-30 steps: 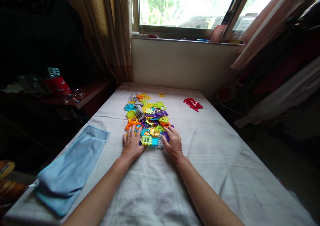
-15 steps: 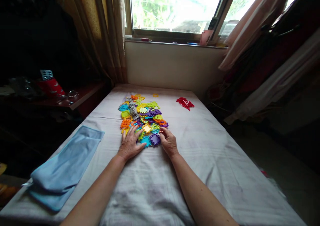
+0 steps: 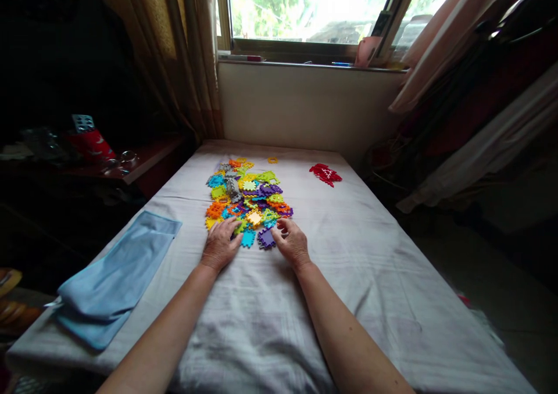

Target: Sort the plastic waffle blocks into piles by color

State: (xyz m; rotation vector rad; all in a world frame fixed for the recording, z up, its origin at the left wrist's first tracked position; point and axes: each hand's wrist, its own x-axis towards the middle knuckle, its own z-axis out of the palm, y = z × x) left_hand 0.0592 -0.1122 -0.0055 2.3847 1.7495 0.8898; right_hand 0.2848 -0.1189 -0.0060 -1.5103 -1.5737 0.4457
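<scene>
A heap of colorful plastic interlocking tiles [image 3: 254,218] with notched edges lies on the sheet-covered surface in front of me. My left hand [image 3: 221,244] rests on the heap's near left edge, fingers bent but apart, over yellow and green tiles. Beside its thumb is a turquoise tile [image 3: 248,238]. On the near right edge, my right hand [image 3: 293,246] has curved fingers, with a gap between thumb and forefinger. Its thumb is at the edge of a purple tile [image 3: 265,238]. Nothing held shows in either hand, though the palms are hidden.
Red tiles [image 3: 326,174] form a separate pile at the far right, and a lone yellow frame tile [image 3: 272,160] lies at the back. A folded light-blue cloth [image 3: 117,283] is on the left. Beyond stand a side table with a red container [image 3: 92,145] and a window wall.
My left hand has drawn in to the left, its fingers more bent. The turquoise and purple tiles have shifted slightly left. My right hand stays by the purple tile. The view has tilted a little.
</scene>
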